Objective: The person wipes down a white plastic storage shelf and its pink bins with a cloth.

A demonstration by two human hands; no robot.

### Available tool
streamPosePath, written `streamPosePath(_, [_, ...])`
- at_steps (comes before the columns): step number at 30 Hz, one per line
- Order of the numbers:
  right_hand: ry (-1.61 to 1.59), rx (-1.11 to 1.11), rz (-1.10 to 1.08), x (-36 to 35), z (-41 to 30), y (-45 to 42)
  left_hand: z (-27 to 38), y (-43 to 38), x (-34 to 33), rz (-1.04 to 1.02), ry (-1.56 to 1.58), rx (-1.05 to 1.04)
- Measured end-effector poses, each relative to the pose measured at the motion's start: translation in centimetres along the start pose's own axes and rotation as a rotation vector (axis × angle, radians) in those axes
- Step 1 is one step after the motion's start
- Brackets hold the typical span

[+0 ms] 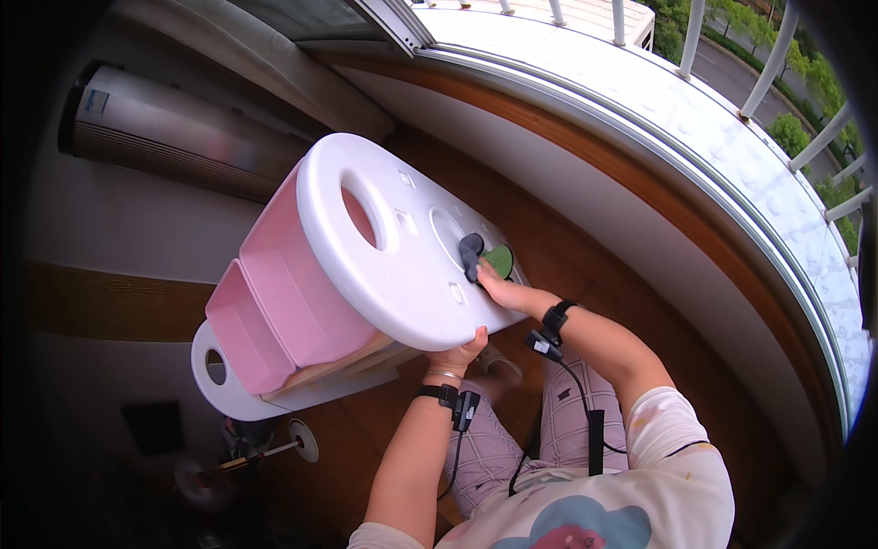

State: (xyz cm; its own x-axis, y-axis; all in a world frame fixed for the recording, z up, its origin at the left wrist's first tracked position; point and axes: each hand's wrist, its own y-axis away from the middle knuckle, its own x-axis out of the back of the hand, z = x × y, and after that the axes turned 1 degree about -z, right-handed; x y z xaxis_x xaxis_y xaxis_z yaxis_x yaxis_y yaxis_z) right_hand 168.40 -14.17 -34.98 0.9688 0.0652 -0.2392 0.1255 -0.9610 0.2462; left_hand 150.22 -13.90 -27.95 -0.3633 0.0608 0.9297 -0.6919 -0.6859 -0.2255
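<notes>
A plastic storage rack stands in front of me, with a white side panel (405, 288) facing up towards me and pink bins (302, 295) below it. The panel has an oval handle hole and a round recess. My left hand (455, 357) grips the panel's near edge, its thumb at the rim and its fingers hidden underneath. On the panel's right part, my right hand (506, 288) presses a grey and green cloth (499, 261) against the surface beside the round recess. A second white panel (240, 405) with a handle hole shows at the rack's lower end.
A curved window ledge with a wooden strip (549, 127) runs along the right, with white railings (772, 62) outside. A tall cylindrical air conditioner (185, 123) is at upper left. A pole with a round white disc (304, 440) is at lower left, above the brown floor (357, 439).
</notes>
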Motion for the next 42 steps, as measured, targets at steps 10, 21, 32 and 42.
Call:
streamPosePath(10, [0.160,0.363,-0.026,-0.8,-11.2,-1.5,0.8,-0.8,0.3,0.142,-0.012,-0.020])
streamPosePath(21, [0.187,0.075,0.009,1.8,-5.1,-6.3,0.2,-0.2,-0.5,0.038,0.095,-0.001])
streamPosePath(32, [-0.105,0.143,-0.113,0.3,-6.2,6.5,1.0,-1.7,0.2,0.191,0.010,-0.036])
streamPosePath(42, [-0.039,0.164,0.405,-2.8,7.1,7.2,1.9,-2.3,0.5,0.194,0.014,-0.053])
